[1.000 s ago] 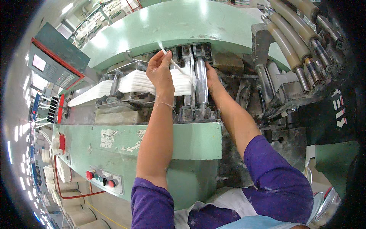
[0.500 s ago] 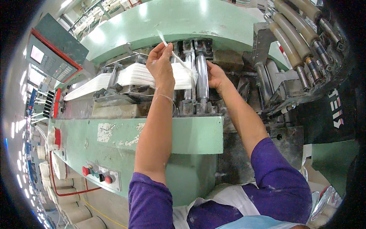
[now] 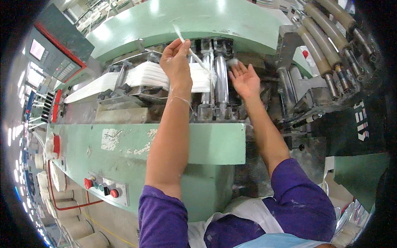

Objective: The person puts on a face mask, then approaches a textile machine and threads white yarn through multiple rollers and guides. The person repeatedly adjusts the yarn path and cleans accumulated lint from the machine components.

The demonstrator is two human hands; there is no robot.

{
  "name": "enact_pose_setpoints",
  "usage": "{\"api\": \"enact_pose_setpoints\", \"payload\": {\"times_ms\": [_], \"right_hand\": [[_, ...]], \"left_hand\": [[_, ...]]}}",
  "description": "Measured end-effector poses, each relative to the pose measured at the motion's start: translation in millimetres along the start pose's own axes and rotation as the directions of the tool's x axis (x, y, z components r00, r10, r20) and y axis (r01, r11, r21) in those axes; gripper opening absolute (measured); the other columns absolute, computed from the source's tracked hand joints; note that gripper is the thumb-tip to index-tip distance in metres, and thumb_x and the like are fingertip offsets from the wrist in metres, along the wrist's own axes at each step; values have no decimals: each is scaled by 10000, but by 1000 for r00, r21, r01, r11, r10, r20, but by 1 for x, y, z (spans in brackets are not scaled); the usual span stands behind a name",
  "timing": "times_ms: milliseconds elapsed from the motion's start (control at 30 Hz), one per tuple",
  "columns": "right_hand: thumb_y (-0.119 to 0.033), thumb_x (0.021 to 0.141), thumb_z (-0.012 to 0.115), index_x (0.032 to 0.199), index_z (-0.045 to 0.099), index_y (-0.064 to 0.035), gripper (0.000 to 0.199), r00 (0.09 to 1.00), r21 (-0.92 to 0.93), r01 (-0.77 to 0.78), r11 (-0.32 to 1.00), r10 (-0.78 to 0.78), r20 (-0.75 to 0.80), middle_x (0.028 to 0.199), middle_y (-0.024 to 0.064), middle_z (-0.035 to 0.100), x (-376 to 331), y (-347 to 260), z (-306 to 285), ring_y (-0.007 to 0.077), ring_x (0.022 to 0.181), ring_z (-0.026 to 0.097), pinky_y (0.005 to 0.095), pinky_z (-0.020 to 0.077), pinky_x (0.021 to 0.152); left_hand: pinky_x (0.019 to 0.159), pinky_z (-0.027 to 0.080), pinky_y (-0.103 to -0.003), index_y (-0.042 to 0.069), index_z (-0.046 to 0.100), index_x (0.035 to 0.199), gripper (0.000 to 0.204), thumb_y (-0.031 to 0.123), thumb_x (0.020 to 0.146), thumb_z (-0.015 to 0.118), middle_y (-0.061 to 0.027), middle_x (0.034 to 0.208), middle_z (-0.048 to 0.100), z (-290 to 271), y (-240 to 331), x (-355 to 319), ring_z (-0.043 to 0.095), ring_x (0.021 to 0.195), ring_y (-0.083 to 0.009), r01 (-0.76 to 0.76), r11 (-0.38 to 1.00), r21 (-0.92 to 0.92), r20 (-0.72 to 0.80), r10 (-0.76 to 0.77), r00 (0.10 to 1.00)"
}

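Note:
My left hand (image 3: 176, 66) pinches a white fibre sliver (image 3: 199, 61) between thumb and fingers, above the machine. One loose tip sticks up past the fingers; the other end runs down right to the metal rollers (image 3: 222, 84). A wide band of white slivers (image 3: 144, 75) lies through the rollers under my left wrist. Right of the rollers, my right hand (image 3: 247, 84) is palm up with its fingers spread. A small blurred tuft of white fibre (image 3: 233, 61) is at its fingertips; whether it touches them I cannot tell.
A green machine beam (image 3: 190, 140) runs along the near side, with a push-button panel (image 3: 106, 190) below. Raised rubber-covered rollers (image 3: 316, 45) stand at the upper right. A control screen (image 3: 37, 49) is at the left, and round cans (image 3: 78, 229) stand at the lower left.
My right hand has come away from the roller, turned palm up and spread its fingers; a fibre tuft now shows by them. My left hand has risen slightly, still pinching the sliver.

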State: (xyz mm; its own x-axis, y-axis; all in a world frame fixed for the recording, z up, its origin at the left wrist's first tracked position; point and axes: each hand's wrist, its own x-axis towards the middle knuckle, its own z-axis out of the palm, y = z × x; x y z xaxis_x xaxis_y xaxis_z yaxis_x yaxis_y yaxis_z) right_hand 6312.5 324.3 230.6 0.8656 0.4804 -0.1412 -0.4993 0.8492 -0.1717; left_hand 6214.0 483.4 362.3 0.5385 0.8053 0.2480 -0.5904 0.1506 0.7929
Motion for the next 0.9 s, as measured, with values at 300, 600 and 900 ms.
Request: {"api": "enact_pose_setpoints", "payload": {"times_ms": [300, 600, 900], "right_hand": [[-236, 899, 573, 1023, 591, -109, 178, 975, -47, 169, 984, -174, -140, 774, 5, 611, -119, -68, -1, 139, 746, 593, 385, 452, 923], [-210, 769, 680, 1163, 546, -67, 440, 955, -875, -175, 451, 295, -38, 912, 18, 562, -386, -128, -103, 123, 763, 565, 277, 478, 689], [-237, 758, 654, 1096, 626, -124, 357, 935, -685, -347, -641, -182, -304, 953, 133, 650, -527, -101, -191, 305, 898, 607, 384, 476, 835]], "left_hand": [[631, 456, -199, 0, 610, 937, 224, 6, 747, 730, -49, 822, 636, -5, -5, 5, 579, 720, -100, 34, 998, 46, -37, -32, 999], [464, 368, -163, 23, 592, 899, 180, -5, 766, 710, -32, 756, 608, -7, -5, 9, 505, 569, -59, 43, 988, 147, 48, -51, 998], [544, 432, -214, 38, 575, 1026, 263, 82, 801, 704, -35, 782, 592, -8, -3, 12, 498, 611, -105, -3, 903, 430, 243, -113, 963]]}}
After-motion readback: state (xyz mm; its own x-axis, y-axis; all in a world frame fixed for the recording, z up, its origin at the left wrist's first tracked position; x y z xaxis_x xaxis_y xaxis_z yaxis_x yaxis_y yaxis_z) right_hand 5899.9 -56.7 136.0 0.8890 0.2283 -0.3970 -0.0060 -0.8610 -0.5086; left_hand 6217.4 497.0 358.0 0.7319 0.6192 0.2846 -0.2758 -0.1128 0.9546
